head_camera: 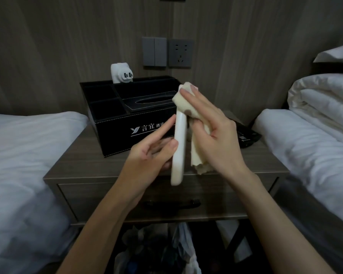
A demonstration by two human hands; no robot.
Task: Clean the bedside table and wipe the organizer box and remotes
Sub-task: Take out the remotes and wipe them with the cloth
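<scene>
A white remote [179, 149] stands on edge above the bedside table [83, 163], held by my left hand [152, 153] with thumb and fingers along its left side. My right hand [212, 133] holds a cream cloth [188, 104] against the remote's right side, fingers stretched over the cloth near the remote's top; the cloth's loose end hangs below the palm. Behind them sits the black organizer box [115, 123] with white lettering, a tissue slot and empty-looking compartments. A dark remote [248, 136] lies on the table at the right, partly hidden by my right hand.
A white plug adapter [121, 73] stands behind the box. Wall switches [154, 51] and a socket [180, 53] are above. Beds with white linen flank the table, left [28, 155] and right [315, 135]. A drawer handle [172, 203] and plastic bags [182, 244] are below.
</scene>
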